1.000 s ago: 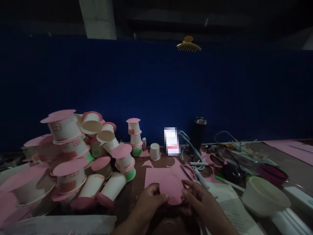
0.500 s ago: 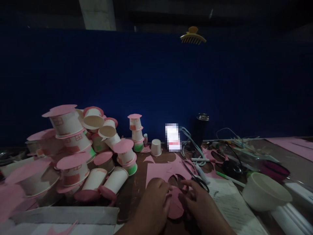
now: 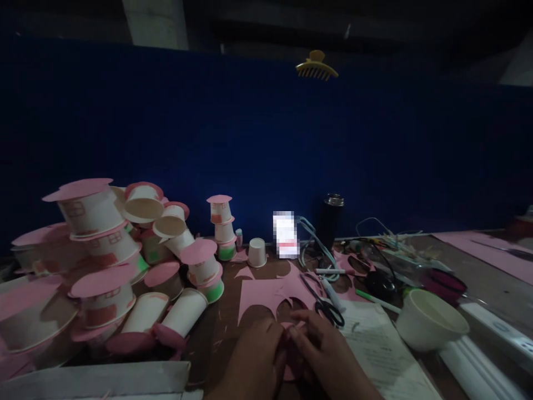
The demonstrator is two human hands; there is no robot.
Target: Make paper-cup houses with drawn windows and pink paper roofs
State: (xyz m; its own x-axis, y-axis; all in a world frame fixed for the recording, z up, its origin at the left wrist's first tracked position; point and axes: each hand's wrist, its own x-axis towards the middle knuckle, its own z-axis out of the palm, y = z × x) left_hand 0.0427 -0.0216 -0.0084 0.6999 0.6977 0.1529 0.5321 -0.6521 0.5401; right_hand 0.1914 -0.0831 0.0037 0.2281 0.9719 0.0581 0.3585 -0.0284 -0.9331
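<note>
Low in the head view, my left hand and my right hand are close together. Both have their fingers closed on a pink paper disc, which is mostly covered by them. Just beyond the hands lies a pink paper sheet with rounded pieces cut out of it. Black-handled scissors rest at its right edge, with a white glue tube beside them. A plain white paper cup stands upside down farther back.
Decorated paper cups with pink discs are piled on the left. A white box edge lies at front left. To the right are a printed paper, a white bowl and a green marker. A lit phone and black flask stand behind.
My hands have drawn closer together over the pink disc, covering more of it. The whole scene has shifted slightly left in view, uncovering more of the scissors.
</note>
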